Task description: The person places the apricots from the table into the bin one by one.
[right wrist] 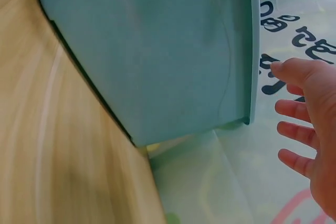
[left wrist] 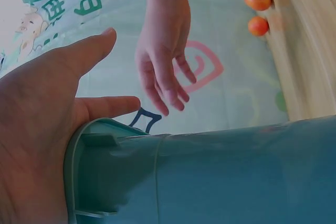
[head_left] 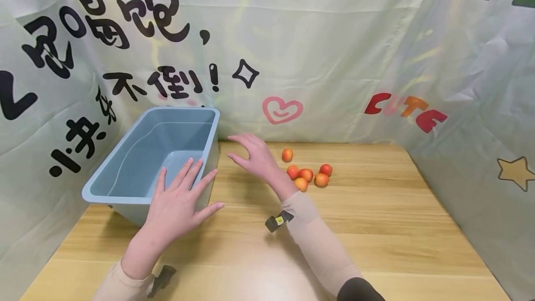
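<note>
A deep blue plastic basin [head_left: 138, 157] stands on the left of the table, with its inside facing up. Over its near right corner my left hand [head_left: 177, 206] is spread, fingers apart; in the left wrist view its palm is close against the rim [left wrist: 79, 150], and I cannot tell if it presses on it. My right hand [head_left: 255, 154] hovers right of the basin, apart from it, fingers loosely extended and holding nothing. In the right wrist view the basin's outer side [right wrist: 152, 56] faces that hand. Several small round orange-red fruits [head_left: 306, 174] lie beyond the right forearm.
The wooden table [head_left: 376, 226] reaches back to a printed fabric curtain [head_left: 317, 50], which also hangs along both sides. One fruit [head_left: 287, 154] lies slightly behind the others. A small dark wrist device [head_left: 277, 221] sits on the right sleeve.
</note>
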`<state>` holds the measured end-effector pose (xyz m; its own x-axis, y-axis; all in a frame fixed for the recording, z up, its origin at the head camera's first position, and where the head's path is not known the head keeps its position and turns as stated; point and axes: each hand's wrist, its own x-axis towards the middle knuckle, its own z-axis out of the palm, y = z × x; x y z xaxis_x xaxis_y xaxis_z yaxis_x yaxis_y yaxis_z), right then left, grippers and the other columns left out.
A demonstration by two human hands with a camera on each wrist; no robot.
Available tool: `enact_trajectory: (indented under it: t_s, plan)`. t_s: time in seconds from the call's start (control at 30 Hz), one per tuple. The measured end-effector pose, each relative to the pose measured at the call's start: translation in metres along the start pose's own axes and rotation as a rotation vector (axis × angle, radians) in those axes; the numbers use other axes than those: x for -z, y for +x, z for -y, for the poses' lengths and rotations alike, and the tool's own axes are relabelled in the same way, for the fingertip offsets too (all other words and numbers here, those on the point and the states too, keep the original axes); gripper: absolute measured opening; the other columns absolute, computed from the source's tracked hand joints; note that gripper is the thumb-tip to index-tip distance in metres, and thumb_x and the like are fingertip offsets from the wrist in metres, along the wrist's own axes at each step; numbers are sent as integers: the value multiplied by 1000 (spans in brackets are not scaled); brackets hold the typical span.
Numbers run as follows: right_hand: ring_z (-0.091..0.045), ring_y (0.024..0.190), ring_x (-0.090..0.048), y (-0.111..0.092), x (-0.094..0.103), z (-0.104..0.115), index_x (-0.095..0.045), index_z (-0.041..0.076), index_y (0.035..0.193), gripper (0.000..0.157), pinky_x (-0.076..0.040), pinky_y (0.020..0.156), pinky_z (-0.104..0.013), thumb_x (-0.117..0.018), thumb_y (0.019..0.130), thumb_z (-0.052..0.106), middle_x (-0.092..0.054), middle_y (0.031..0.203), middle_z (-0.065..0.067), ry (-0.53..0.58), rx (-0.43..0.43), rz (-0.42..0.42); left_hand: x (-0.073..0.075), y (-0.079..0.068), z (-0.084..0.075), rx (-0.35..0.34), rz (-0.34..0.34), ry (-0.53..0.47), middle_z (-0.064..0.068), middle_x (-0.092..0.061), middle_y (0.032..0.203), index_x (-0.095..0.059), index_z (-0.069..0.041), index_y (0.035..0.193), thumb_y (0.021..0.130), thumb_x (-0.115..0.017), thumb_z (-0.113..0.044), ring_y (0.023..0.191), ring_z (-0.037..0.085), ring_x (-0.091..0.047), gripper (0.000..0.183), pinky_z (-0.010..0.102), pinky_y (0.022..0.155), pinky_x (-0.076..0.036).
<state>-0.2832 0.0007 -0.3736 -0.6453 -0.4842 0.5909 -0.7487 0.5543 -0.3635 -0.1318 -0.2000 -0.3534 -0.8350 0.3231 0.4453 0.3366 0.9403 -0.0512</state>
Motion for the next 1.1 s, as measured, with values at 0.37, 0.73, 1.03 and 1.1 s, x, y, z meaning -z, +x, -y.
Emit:
enact_trajectory:
  t_s: [0.37,0.73,1.03,1.1]
  plan:
    - [-21,119,-58,-30,9,-17,-62,15,129,45,-46,105,-41,-71,89,32,-67,125,-3,-73,-16,-3,0,-1,0,6,12,5,9,-42,154,-51,-29,142,79,-61,-70,144,29,-36,75,70,111,-19]
    - [-24,119,-58,-55,24,-43,-62,16,128,43,-45,104,-44,-71,89,31,-67,124,-4,-155,-18,74,1,1,-1,16,43,3,8,-39,155,-48,-30,144,81,-59,-71,146,29,-33,76,70,112,-17]
    - [-25,117,-59,-70,33,-59,-65,13,124,40,-46,101,-48,-72,87,29,-66,121,-6,-221,-16,174,2,1,-2,20,44,-1,8,-39,155,-49,-29,143,80,-61,-69,146,29,-33,75,70,112,-17]
    - [-26,116,-59,-73,33,-61,-65,13,122,39,-47,100,-50,-73,86,27,-66,121,-7,-234,-23,209,2,1,-2,21,44,0,8,-39,156,-49,-30,143,80,-61,-69,146,29,-33,76,70,112,-17]
